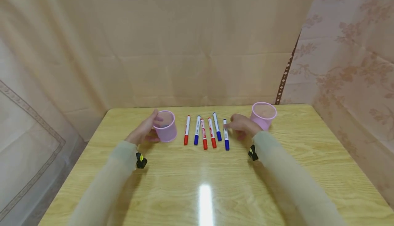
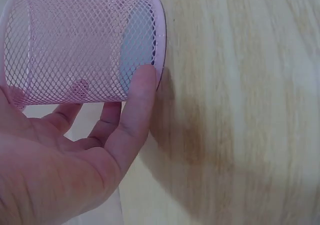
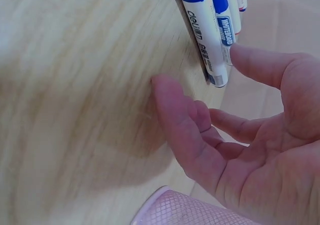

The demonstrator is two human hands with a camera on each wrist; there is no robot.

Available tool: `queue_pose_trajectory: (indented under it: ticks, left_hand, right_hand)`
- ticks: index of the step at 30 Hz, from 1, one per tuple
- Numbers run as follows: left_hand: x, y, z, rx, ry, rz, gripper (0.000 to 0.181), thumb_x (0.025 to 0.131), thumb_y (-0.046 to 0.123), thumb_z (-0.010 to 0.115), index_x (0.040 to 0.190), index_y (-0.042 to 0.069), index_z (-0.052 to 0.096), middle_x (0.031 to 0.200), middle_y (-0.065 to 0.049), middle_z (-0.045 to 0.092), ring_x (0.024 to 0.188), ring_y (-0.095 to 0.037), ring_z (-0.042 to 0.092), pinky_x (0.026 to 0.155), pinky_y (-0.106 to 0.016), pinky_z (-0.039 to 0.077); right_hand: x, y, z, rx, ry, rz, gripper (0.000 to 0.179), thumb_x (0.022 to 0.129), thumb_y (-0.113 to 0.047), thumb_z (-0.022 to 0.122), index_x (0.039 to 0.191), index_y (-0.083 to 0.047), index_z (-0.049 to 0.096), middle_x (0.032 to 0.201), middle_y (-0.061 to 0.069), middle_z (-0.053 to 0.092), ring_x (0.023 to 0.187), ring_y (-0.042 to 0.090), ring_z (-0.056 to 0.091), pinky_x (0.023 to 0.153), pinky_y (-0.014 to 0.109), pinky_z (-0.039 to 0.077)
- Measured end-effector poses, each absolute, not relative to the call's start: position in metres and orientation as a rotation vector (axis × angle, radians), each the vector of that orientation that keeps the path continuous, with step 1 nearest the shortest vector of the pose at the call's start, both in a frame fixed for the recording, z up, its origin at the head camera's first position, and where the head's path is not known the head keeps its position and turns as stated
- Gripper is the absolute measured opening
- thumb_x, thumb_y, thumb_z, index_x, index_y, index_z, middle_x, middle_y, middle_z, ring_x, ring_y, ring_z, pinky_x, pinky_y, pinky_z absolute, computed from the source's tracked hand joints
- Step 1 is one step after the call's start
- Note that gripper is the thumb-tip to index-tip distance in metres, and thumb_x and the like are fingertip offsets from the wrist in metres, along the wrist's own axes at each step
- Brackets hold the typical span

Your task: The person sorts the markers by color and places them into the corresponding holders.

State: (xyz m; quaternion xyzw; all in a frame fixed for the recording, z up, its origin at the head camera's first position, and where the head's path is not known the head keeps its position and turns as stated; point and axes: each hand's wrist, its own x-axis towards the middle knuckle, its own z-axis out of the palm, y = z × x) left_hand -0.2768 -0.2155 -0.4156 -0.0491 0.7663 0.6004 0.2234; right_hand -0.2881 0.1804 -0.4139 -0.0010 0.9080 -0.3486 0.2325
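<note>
My left hand (image 1: 144,128) holds a pink mesh pen holder (image 1: 167,134) from its left side, with the holder upright on the table. In the left wrist view, one finger (image 2: 137,105) presses near its base and other fingers reach behind the mesh. The right hand (image 1: 243,125), its fingers loosely bent, hovers beside the rightmost blue-capped whiteboard marker (image 1: 226,137). One fingertip overlaps that marker in the head view; in the right wrist view the fingers (image 3: 175,110) surround nothing. Left of it lie another blue-capped marker (image 1: 217,126) and two red-capped markers (image 1: 204,135), (image 1: 211,133).
Further left in the row are a blue-capped marker (image 1: 197,130) and a red-capped marker (image 1: 187,130). A second pink mesh pen holder (image 1: 261,121) stands behind the right wrist. The wooden table (image 1: 172,185) ends at a hanging beige cloth (image 1: 184,65).
</note>
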Motion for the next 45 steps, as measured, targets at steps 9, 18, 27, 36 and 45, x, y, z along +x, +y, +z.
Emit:
queue_pose_trajectory:
  ticks: [9,18,27,36,45]
  left_hand:
    - [-0.280,-0.212,-0.422,-0.131,2.140,1.684,0.089,0.099,0.075,0.024,0.150,0.003,0.038,0.150,-0.028,0.039,0.128,-0.046,0.046,0.088,-0.052,0.056]
    - [-0.280,-0.215,-0.427,-0.104,2.157,1.677,0.089,0.099,0.075,0.023,0.150,0.003,0.037,0.153,-0.024,0.037,0.130,-0.047,0.046,0.084,-0.050,0.058]
    - [-0.281,-0.216,-0.427,-0.090,2.166,1.661,0.088,0.100,0.074,0.022,0.149,0.003,0.037,0.153,-0.024,0.037,0.126,-0.046,0.049,0.083,-0.050,0.058]
    - [-0.279,-0.216,-0.424,-0.096,2.185,1.641,0.088,0.099,0.075,0.021,0.149,0.004,0.037,0.154,-0.024,0.036,0.124,-0.045,0.049,0.082,-0.050,0.058]
    - [-0.281,-0.215,-0.425,-0.092,2.177,1.622,0.088,0.099,0.075,0.021,0.149,0.005,0.037,0.154,-0.023,0.037,0.123,-0.044,0.051,0.082,-0.049,0.059]
  right_hand:
    - [-0.303,0.177,-0.417,0.047,2.479,-0.892,0.067,0.097,-0.037,0.069,0.140,0.008,0.046,0.080,0.009,0.052,0.067,0.025,0.062,0.061,0.036,0.059]
    - [-0.303,0.173,-0.416,0.078,2.462,-0.932,0.049,0.093,-0.016,0.072,0.131,0.009,0.053,0.083,0.012,0.058,0.060,0.024,0.065,0.059,0.036,0.061]
    - [-0.304,0.173,-0.417,0.120,2.436,-0.977,0.036,0.090,-0.007,0.071,0.119,0.008,0.057,0.086,0.014,0.060,0.069,0.026,0.070,0.062,0.037,0.062]
    - [-0.307,0.174,-0.420,0.112,2.430,-0.998,0.039,0.090,-0.008,0.072,0.122,0.007,0.057,0.089,0.015,0.061,0.071,0.026,0.069,0.061,0.037,0.062]
    - [-0.303,0.175,-0.418,0.119,2.410,-1.043,0.043,0.088,-0.006,0.071,0.124,0.008,0.052,0.090,0.015,0.059,0.070,0.026,0.068,0.061,0.038,0.062]
